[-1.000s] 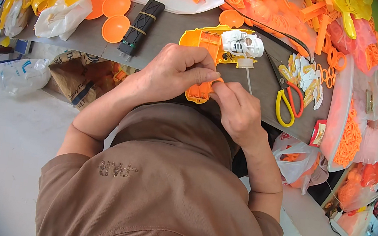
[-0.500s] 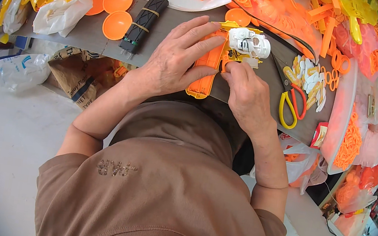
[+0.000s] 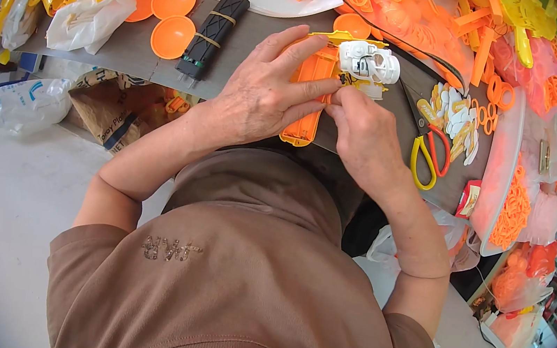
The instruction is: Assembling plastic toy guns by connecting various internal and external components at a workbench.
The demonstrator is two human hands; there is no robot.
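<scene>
Lying partly beneath spread left hand [image 3: 261,91], orange casing [image 3: 300,132]; right hand [image 3: 370,131] alongside, hold unclear.

Grey tbl [image 3: 136,51] carries orange bowls [image 3: 173,37], banded blk plastic bundle [image 3: 213,31], red/ylw-handled scissors [image 3: 423,126] & wht/gold flat pcs [image 3: 456,116] in a pile.

To your right on the table [image 3: 140,56], scissors [image 3: 423,127] with red and yellow handles lie just beside a pile of white and gold pieces [image 3: 456,116]. Farther right you have a translucent tray [image 3: 497,182] of small orange parts [image 3: 514,213]. To your left, a black bar [image 3: 214,33] wrapped in two bands [image 3: 207,42] lies near round orange dishes [image 3: 172,37] and a white bag [image 3: 89,21]; lower down is a brown paper bag [image 3: 108,108].
</scene>
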